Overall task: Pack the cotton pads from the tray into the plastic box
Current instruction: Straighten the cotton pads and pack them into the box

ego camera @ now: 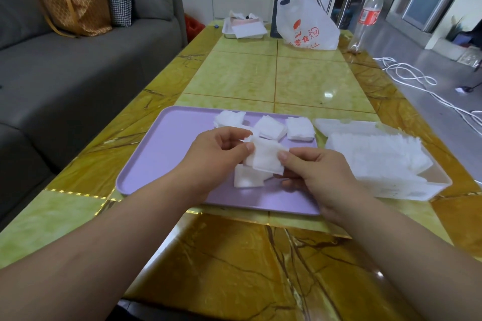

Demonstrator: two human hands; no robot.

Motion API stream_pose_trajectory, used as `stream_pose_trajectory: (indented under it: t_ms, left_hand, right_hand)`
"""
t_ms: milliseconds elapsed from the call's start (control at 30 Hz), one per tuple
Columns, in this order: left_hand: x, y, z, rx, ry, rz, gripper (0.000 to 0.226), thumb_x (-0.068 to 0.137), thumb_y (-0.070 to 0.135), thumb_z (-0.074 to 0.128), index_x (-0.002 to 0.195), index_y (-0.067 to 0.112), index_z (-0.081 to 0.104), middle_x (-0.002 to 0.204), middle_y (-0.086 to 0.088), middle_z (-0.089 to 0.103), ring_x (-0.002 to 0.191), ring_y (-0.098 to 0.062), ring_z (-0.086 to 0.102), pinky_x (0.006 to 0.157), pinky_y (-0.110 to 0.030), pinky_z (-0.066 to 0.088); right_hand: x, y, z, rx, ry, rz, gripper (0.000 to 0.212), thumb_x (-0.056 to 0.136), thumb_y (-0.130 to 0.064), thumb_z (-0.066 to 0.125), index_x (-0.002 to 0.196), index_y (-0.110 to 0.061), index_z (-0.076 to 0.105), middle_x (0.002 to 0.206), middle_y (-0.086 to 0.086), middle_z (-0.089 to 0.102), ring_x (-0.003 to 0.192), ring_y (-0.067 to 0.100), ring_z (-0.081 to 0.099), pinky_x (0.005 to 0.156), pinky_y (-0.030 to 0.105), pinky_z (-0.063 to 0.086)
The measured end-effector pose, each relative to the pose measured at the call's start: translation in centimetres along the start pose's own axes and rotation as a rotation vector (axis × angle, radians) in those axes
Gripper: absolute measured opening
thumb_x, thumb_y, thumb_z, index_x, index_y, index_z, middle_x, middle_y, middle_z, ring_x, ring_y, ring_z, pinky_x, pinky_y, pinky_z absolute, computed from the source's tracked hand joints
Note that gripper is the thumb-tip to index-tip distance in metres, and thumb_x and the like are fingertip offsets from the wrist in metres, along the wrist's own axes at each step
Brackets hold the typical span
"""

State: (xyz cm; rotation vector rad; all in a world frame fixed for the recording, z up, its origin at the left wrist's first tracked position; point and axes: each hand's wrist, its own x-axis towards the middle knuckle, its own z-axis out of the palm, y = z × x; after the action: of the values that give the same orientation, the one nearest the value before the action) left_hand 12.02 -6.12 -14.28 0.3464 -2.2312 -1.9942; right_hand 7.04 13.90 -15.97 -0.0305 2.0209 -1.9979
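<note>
A lilac tray (161, 156) lies on the table in front of me. Small stacks of white square cotton pads rest along its far edge (300, 128) and one stack (245, 180) lies under my hands. Both hands hold one small stack of cotton pads (266, 157) above the tray: my left hand (216, 156) pinches its left edge, my right hand (313, 172) pinches its right edge. To the right of the tray stands the clear plastic box (407, 190), filled with a long row of pads, its lid open at the far side.
A grey sofa (78, 65) with a brown bag runs along the table's left side. At the table's far end stand a white tray with papers (243, 28), a dark flask, a white plastic bag (307, 26) and a plastic bottle (367, 15). White cable lies on the floor at the right.
</note>
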Motion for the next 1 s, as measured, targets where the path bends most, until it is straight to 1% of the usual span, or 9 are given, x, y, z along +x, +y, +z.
stream_pose_trajectory:
  t_ms: [100, 167, 300, 467, 700, 800, 867, 933, 1000]
  left_hand:
    - [0.4, 0.0, -0.7, 0.043, 0.165, 0.032, 0.01, 0.094, 0.018, 0.072, 0.104, 0.022, 0.076, 0.093, -0.001, 0.078, 0.077, -0.007, 0.069, 0.066, -0.018, 0.053]
    - [0.5, -0.1, -1.1, 0.087, 0.228, 0.054, 0.007, 0.095, 0.018, 0.072, 0.099, 0.022, 0.075, 0.089, 0.001, 0.078, 0.077, -0.007, 0.07, 0.073, -0.023, 0.057]
    - [-0.3, 0.4, -0.6, 0.023, 0.046, 0.056, 0.007, 0.095, 0.011, 0.072, 0.102, 0.011, 0.074, 0.078, 0.001, 0.073, 0.063, -0.004, 0.062, 0.058, -0.014, 0.048]
    - [-0.7, 0.9, -0.5, -0.03, -0.103, 0.061, 0.008, 0.095, 0.008, 0.069, 0.1, 0.012, 0.073, 0.077, 0.001, 0.071, 0.062, -0.01, 0.058, 0.052, -0.014, 0.043]
    - [-0.6, 0.8, -0.3, 0.004, -0.147, 0.05, 0.008, 0.096, 0.011, 0.07, 0.103, 0.012, 0.073, 0.08, 0.002, 0.072, 0.063, -0.011, 0.06, 0.052, -0.016, 0.043]
    - [-0.4, 0.2, -0.6, 0.348, -0.088, 0.154, 0.011, 0.096, 0.018, 0.069, 0.104, 0.024, 0.073, 0.083, 0.02, 0.072, 0.064, -0.004, 0.063, 0.061, -0.012, 0.045]
    - [-0.6, -0.2, -0.7, 0.641, -0.086, 0.195, 0.017, 0.094, 0.022, 0.069, 0.107, 0.033, 0.069, 0.074, 0.032, 0.064, 0.061, 0.006, 0.058, 0.061, -0.006, 0.039]
    - [-0.7, -0.3, -0.7, 0.757, -0.116, 0.165, 0.029, 0.092, 0.027, 0.073, 0.119, 0.035, 0.067, 0.074, 0.03, 0.056, 0.064, 0.01, 0.053, 0.062, -0.005, 0.035]
    - [-0.6, -0.3, -0.6, 0.811, -0.157, 0.155, 0.041, 0.089, 0.031, 0.076, 0.128, 0.034, 0.062, 0.09, 0.025, 0.056, 0.071, 0.01, 0.051, 0.068, -0.008, 0.035]
  right_hand:
    - [0.0, -0.1, -0.2, -0.099, 0.083, -0.07, 0.012, 0.093, -0.018, 0.075, 0.085, -0.01, 0.078, 0.085, 0.022, 0.077, 0.065, 0.031, 0.067, 0.074, 0.048, 0.06]
    - [-0.2, -0.6, -0.3, -0.135, 0.059, -0.126, 0.011, 0.095, -0.017, 0.073, 0.086, -0.011, 0.076, 0.085, 0.019, 0.077, 0.071, 0.032, 0.069, 0.07, 0.048, 0.059]
    - [-0.8, -1.2, 0.0, -0.174, -0.062, -0.203, 0.008, 0.095, -0.014, 0.072, 0.094, -0.008, 0.076, 0.083, 0.019, 0.074, 0.075, 0.022, 0.067, 0.066, 0.042, 0.056]
    - [-0.6, -1.0, 0.0, -0.161, -0.046, -0.182, 0.006, 0.09, -0.018, 0.077, 0.088, -0.012, 0.078, 0.082, -0.002, 0.074, 0.078, 0.014, 0.064, 0.07, 0.034, 0.057]
    - [-0.6, -1.0, 0.2, -0.034, -0.06, -0.126, 0.008, 0.088, -0.01, 0.079, 0.09, -0.01, 0.071, 0.084, 0.013, 0.073, 0.081, 0.025, 0.071, 0.079, 0.046, 0.063]
    - [-0.5, -1.1, 0.2, -0.018, -0.037, -0.121, 0.025, 0.093, -0.005, 0.072, 0.114, -0.015, 0.062, 0.08, 0.008, 0.067, 0.08, 0.022, 0.066, 0.069, 0.038, 0.062]
    - [-0.4, -1.0, 0.1, -0.094, 0.017, -0.134, 0.034, 0.098, -0.008, 0.066, 0.129, -0.02, 0.058, 0.082, 0.003, 0.059, 0.081, 0.017, 0.062, 0.069, 0.032, 0.062]
    - [-0.3, -1.0, 0.0, -0.287, 0.086, -0.175, 0.029, 0.1, -0.017, 0.062, 0.129, -0.024, 0.061, 0.088, -0.004, 0.062, 0.085, 0.016, 0.065, 0.082, 0.038, 0.063]
    - [-0.7, -1.1, -0.1, -0.48, 0.108, -0.235, 0.018, 0.1, -0.022, 0.059, 0.116, -0.028, 0.066, 0.093, -0.013, 0.066, 0.088, 0.008, 0.064, 0.085, 0.032, 0.057]
